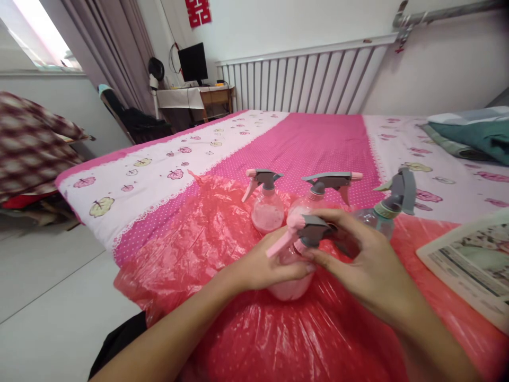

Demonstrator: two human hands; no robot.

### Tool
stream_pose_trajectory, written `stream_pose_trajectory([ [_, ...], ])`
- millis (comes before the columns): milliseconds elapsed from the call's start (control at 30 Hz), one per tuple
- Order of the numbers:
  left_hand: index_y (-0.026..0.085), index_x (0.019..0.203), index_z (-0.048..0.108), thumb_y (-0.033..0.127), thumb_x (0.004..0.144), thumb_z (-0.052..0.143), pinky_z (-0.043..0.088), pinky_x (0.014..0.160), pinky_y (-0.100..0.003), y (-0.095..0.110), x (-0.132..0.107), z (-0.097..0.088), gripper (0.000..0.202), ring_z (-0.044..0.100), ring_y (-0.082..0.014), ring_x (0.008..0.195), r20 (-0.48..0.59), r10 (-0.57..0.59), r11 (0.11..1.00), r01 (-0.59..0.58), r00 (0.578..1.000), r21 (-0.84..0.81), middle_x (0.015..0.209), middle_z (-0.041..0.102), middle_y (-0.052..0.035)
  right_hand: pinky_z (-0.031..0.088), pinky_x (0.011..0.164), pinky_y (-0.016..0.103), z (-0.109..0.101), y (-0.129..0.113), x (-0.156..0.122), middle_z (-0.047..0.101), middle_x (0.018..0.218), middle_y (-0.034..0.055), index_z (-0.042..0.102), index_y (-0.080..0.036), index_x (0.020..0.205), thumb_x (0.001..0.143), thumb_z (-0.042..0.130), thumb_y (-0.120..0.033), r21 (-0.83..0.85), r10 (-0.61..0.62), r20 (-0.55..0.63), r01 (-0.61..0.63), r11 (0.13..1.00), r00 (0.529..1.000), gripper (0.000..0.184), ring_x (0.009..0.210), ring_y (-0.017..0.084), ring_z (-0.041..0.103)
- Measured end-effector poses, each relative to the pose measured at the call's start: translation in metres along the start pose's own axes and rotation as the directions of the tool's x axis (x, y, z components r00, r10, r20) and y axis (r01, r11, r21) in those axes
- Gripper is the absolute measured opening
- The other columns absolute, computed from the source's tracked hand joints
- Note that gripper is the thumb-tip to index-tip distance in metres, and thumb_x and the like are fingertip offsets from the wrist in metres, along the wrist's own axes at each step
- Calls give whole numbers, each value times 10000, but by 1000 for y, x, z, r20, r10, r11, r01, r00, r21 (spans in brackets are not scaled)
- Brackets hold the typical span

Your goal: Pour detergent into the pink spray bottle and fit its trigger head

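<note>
A pink spray bottle (292, 289) stands in front of me on a crinkled red plastic sheet (191, 233). My left hand (266, 265) is wrapped round its neck and upper body. Fingers and thumb of my right hand (369, 254) pinch the back of its grey and pink spray head (312, 233); part of the grip is hidden. Just behind stand two more pink bottles, one at left (268, 215) and one at right (304, 204), the latter partly covered. Beyond my right hand is a clear bottle with a grey and green spray head (401, 196).
The plastic lies over a bed with a pink and white flowered sheet (326, 132). A printed paper or bag (469, 265) lies at right, with folded bedding (469, 135) behind it. A desk with a monitor (193, 62) and a chair (135, 119) stand at the far left.
</note>
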State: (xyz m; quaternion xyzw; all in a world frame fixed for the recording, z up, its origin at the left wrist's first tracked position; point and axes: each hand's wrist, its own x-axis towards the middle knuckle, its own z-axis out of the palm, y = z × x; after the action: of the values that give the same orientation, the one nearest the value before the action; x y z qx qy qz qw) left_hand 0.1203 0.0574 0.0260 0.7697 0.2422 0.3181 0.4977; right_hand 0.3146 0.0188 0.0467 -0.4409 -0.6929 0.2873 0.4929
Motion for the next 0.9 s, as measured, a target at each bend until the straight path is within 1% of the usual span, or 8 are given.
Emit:
stream_pose_trajectory([
  [100,227,1406,611,380,977,705,468,1173,-488,1,3,-1,464,612,-306,1326,57,79,995,-75,995,-64,1431,649,-121,601,998,314,-3,2,-2,660,1333,0,634,-343,1328,949,746,-306,-16,-49,56,50,999,997,397,1116,159,699],
  [233,191,1358,618,420,957,732,496,1112,-496,-2,3,-2,475,633,-312,1245,49,30,999,-29,998,-17,1337,675,-135,563,1061,280,-7,2,-3,557,1434,-6,618,-380,1322,989,713,-306,-65,-93,90,99,993,992,354,1342,161,578],
  [367,163,1246,640,467,941,719,540,982,-445,-1,2,-1,438,652,-292,1111,31,-22,999,21,999,34,1231,688,-125,519,1132,305,-10,1,-4,530,1434,-17,618,-378,1246,1015,674,-298,-77,-114,131,125,989,985,250,1389,152,531],
  [567,160,1285,622,435,919,732,528,979,-427,-2,4,2,471,638,-293,1133,4,-14,1000,14,1000,-25,1284,678,-132,464,1229,462,-11,0,-4,463,1517,-28,598,-457,1313,1039,634,-343,-140,-128,138,147,979,982,299,1497,204,435],
  [633,158,1280,625,431,929,720,532,967,-435,-4,3,2,455,636,-294,1122,-11,-33,999,33,999,-22,1266,683,-135,512,1187,439,-10,0,-5,437,1534,-30,583,-505,1369,1047,617,-356,-189,-117,119,139,972,986,357,1515,207,412],
  [733,165,1281,626,441,928,735,529,986,-451,-6,2,2,461,631,-308,1153,-23,-60,998,59,998,-39,1292,680,-141,588,1077,343,-9,1,-6,402,1551,-33,536,-560,1448,1055,586,-333,-246,-114,93,134,960,989,456,1570,203,325],
  [800,178,1295,627,445,929,741,522,1016,-463,-6,1,3,467,631,-317,1180,-21,-71,997,70,997,-43,1315,677,-134,584,1087,344,-9,2,-6,400,1549,-35,522,-567,1461,1052,579,-307,-253,-132,89,150,956,987,489,1564,194,330],
  [900,194,1338,622,450,938,739,503,1070,-471,-7,0,3,489,622,-322,1227,-23,-68,997,66,997,-47,1353,665,-123,523,1181,437,-11,3,-4,446,1510,-26,552,-534,1426,1037,595,-287,-215,-147,103,166,962,984,462,1497,191,422],
])
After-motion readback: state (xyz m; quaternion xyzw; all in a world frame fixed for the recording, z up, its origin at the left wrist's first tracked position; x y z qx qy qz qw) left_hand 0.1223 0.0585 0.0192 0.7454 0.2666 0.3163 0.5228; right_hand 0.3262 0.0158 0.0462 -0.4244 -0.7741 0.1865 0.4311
